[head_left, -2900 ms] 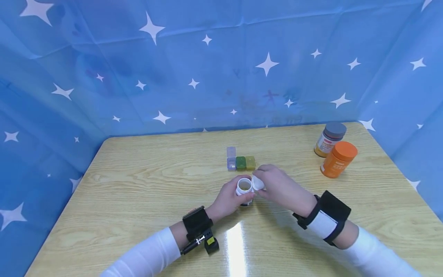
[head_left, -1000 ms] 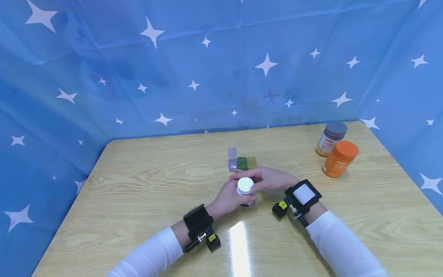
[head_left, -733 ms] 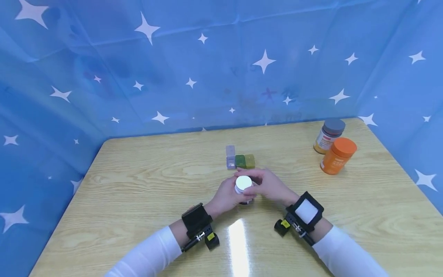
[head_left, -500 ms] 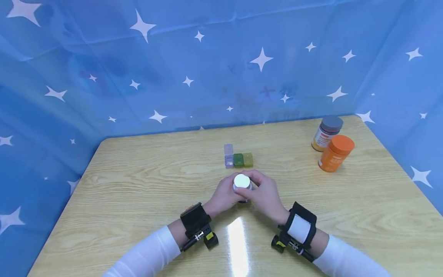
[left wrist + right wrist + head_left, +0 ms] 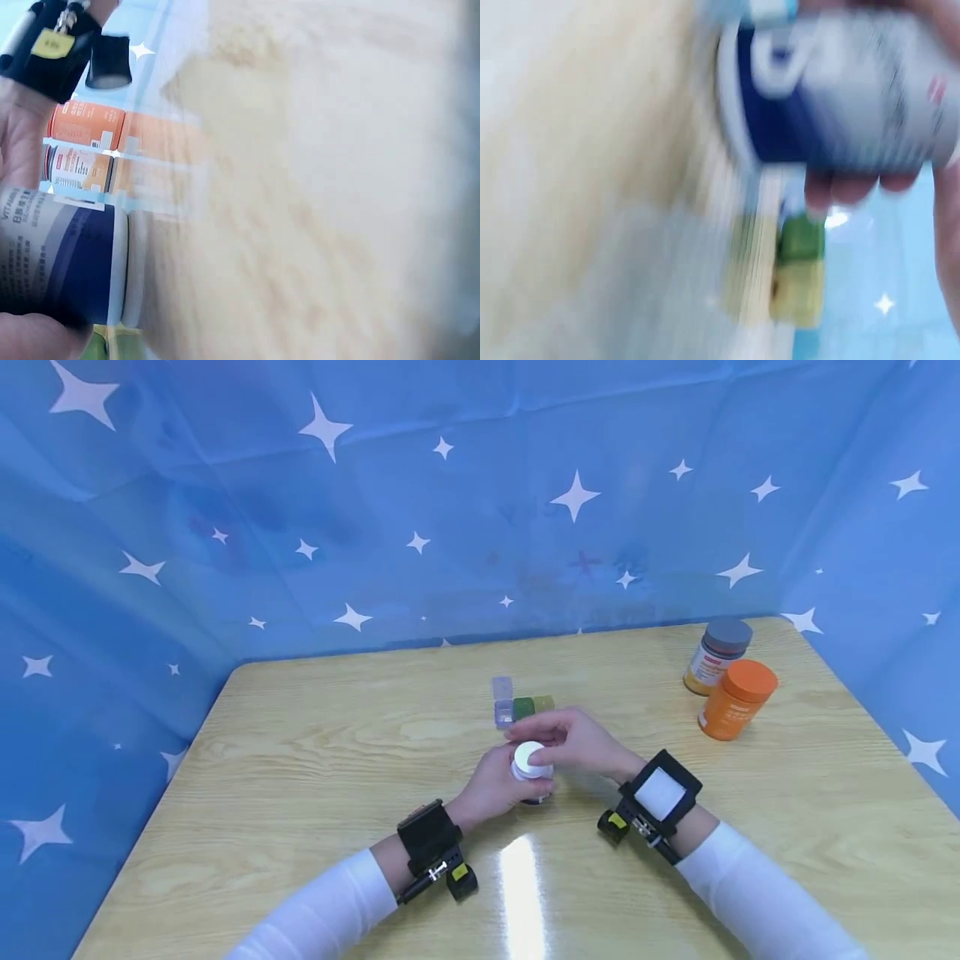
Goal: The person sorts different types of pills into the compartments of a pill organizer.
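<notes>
My left hand (image 5: pixel 491 789) grips a white pill bottle (image 5: pixel 82 259) with a blue label band, held upright at the middle of the table. Its white screw cap (image 5: pixel 528 752) sits on the mouth. My right hand (image 5: pixel 588 745) comes over from the right, thumb and fingers around the cap's edge. In the right wrist view the bottle's labelled side (image 5: pixel 847 97) is blurred. Just beyond the hands lies a small pill box with a purple compartment (image 5: pixel 503 713), its lid raised, a green compartment (image 5: pixel 523 707) and a yellow one (image 5: pixel 799 294), partly hidden by the right fingers in the head view.
At the back right of the wooden table (image 5: pixel 337 727) stand an orange bottle (image 5: pixel 737 700) and a grey-capped bottle (image 5: pixel 717 656), close together. A blue star-patterned cloth (image 5: pixel 480 510) hangs behind the table and at its sides.
The bottle was uncapped with the cap in my right hand; now the cap is on it. Since then my right hand has turned back and forth at the cap while the left stays put.
</notes>
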`<action>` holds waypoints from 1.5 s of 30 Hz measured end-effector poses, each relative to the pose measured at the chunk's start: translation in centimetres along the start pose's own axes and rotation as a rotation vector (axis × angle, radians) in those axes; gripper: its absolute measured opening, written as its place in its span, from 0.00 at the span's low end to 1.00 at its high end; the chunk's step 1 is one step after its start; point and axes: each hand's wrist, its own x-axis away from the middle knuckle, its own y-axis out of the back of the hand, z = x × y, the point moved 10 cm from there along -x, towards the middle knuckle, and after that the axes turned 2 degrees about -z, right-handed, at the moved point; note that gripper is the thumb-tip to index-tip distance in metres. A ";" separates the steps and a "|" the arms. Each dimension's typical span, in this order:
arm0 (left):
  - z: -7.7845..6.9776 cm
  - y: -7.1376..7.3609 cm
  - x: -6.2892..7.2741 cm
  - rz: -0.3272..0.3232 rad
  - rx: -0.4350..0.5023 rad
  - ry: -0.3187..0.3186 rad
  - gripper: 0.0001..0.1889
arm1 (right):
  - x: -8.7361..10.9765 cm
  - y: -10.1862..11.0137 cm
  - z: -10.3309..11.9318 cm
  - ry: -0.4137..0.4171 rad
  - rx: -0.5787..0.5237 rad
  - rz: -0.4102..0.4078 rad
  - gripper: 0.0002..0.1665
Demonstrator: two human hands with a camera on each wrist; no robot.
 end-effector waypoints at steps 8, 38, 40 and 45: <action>0.4 -0.6 -0.4 0.008 -0.005 0.015 0.24 | 0.3 -0.7 -0.4 0.008 0.131 0.290 0.30; 1.0 -0.2 -0.4 0.014 0.021 0.062 0.20 | 1.8 0.1 -0.2 -0.050 0.073 -0.110 0.33; 1.1 -0.2 -0.4 0.024 0.028 0.069 0.22 | 0.9 -0.6 -0.5 -0.028 0.006 0.104 0.34; 1.8 -0.4 -0.2 0.046 0.106 0.121 0.25 | 0.0 -2.4 -1.2 -0.026 -0.090 0.483 0.40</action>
